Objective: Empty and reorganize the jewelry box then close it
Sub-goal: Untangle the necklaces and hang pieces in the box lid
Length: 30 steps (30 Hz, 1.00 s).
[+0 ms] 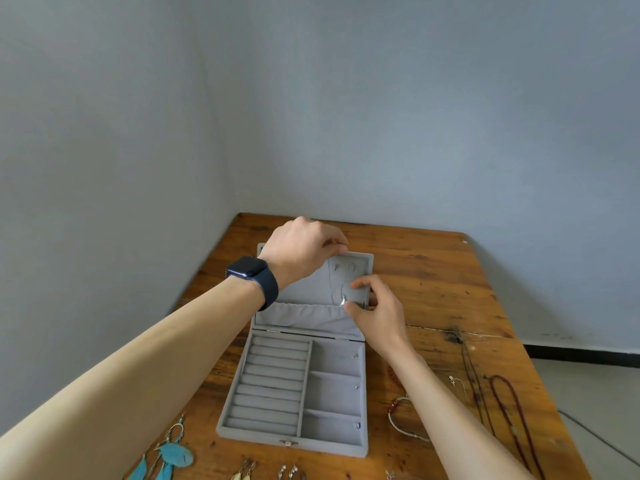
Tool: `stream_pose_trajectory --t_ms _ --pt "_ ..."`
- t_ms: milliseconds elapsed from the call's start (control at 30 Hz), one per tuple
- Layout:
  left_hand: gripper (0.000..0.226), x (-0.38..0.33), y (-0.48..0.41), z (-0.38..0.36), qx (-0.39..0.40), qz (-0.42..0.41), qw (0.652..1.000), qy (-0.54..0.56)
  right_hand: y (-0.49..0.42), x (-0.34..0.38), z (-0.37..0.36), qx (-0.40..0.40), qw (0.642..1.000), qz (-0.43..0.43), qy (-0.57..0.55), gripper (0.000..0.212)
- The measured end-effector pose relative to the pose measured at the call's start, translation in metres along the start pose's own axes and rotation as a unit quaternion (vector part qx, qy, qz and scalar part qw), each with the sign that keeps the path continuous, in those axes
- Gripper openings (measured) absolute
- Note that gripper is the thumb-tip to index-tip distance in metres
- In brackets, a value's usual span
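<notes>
Left hand (304, 251) grips top edge of the lid (308, 292) to steady it; our right hand (377, 310) pinches the silver piece (343, 301) mid-frame.

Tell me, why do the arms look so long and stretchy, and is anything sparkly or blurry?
Head view: the wide-angle lens stretches the forearms toward the bottom corners and makes the table taper toward the wall; light is soft and even, only faint shadow under the left hand on the lid; one glint on the silver piece at the right hand; nothing badly blurred.
</notes>
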State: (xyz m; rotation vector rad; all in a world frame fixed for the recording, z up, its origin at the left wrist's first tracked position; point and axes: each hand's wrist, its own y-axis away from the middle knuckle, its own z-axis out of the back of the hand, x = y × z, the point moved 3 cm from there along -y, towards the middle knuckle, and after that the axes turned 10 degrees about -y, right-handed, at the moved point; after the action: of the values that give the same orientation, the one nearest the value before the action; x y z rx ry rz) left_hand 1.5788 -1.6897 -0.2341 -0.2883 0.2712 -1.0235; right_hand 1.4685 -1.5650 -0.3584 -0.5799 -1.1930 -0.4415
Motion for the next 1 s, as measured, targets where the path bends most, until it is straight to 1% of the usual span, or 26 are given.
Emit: stream_pose_trajectory --t_ms 100,200,300,367,467,533,600,667,767,833,900,1000 --pt "0.022 -0.005 -0.002 -0.006 0.012 -0.007 1.0 -0.016 -0.001 0.0 0.004 0.017 1.0 -0.014 0.006 0.025" --pt "0.022 -0.011 -0.006 -0.01 0.029 -0.007 0.999 -0.017 -0.003 0.003 0.005 0.017 0.999 -0.001 0.049 0.015" --pt "0.022 -0.016 -0.007 -0.009 0.025 -0.009 1.0 -0.008 -0.004 0.003 0.005 0.006 0.997 0.006 0.075 0.017" --pt "0.021 -0.019 -0.007 -0.009 0.03 -0.015 0.999 -0.004 -0.003 0.004 0.007 -0.015 0.998 0.015 0.061 0.023" --pt "0.018 -0.02 -0.008 -0.014 0.069 -0.026 0.997 -0.014 -0.005 0.012 0.008 -0.045 0.997 0.059 0.012 0.03" --pt "0.017 -0.02 -0.007 -0.019 0.087 -0.027 0.996 -0.018 -0.009 0.018 0.009 -0.06 0.995 0.074 -0.018 0.024" --pt "0.017 -0.02 -0.007 -0.024 0.098 -0.022 0.995 -0.017 -0.015 0.021 0.01 -0.067 0.995 0.072 -0.011 0.012" --pt "0.018 -0.02 -0.007 -0.028 0.101 -0.019 0.995 -0.018 -0.02 0.019 0.014 -0.072 0.995 0.065 0.004 0.011" --pt "0.023 -0.02 -0.002 -0.032 0.069 0.0 0.998 -0.013 -0.023 0.018 0.022 -0.087 0.994 0.07 0.005 0.008" --pt "0.025 -0.02 0.007 -0.038 0.014 0.013 1.0 -0.01 -0.024 0.017 0.025 -0.09 0.994 0.067 0.011 0.007" --pt "0.026 -0.024 0.017 -0.046 -0.04 0.003 0.998 -0.047 -0.025 0.018 0.025 -0.091 0.994 0.065 0.019 0.006" --pt "0.026 -0.026 0.021 -0.055 -0.066 -0.006 0.994 -0.085 -0.026 0.022 0.024 -0.102 0.992 0.07 0.019 0.004"
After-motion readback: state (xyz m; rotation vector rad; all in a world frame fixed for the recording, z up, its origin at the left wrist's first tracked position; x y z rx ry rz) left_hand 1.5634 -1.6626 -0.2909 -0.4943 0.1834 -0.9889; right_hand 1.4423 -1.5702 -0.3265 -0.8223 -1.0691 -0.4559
